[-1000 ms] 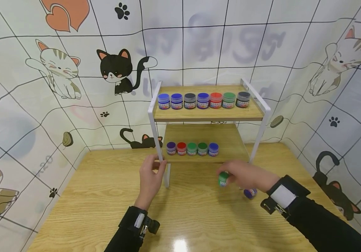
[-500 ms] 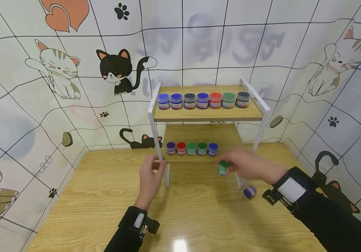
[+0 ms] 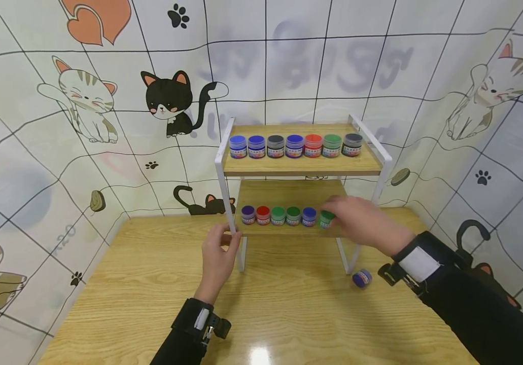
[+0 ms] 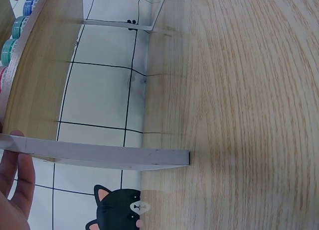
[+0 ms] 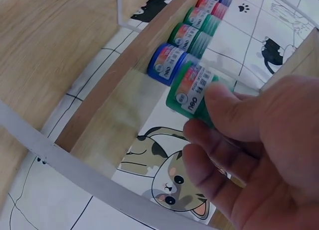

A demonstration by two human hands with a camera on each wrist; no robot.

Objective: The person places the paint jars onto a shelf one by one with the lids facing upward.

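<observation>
In the head view, my right hand point(image 3: 367, 223) pinches a green paint jar point(image 3: 326, 219) at the right end of the row on the lower board point(image 3: 288, 190). The right wrist view shows thumb and fingers around the jar's lid end, its label point(image 5: 192, 88) facing the camera, close beside a blue jar point(image 5: 167, 63). My left hand point(image 3: 217, 258) holds the white left leg point(image 3: 227, 203) of the two-tier shelf, level with the lower board. Left of the held jar stand a blue jar point(image 3: 309, 216), two green ones, a red one and a purple one.
Several jars, among them a red jar point(image 3: 313, 146), line the upper board point(image 3: 302, 166). A purple-blue jar point(image 3: 362, 278) lies tipped on the wooden table point(image 3: 151, 304) near the shelf's right leg point(image 3: 345, 256). Cat-printed sheeting point(image 3: 119, 101) surrounds the table at back and sides.
My right hand has lifted the green jar from below the lower board's front edge up to the end of its row. The left hand stays on the shelf leg.
</observation>
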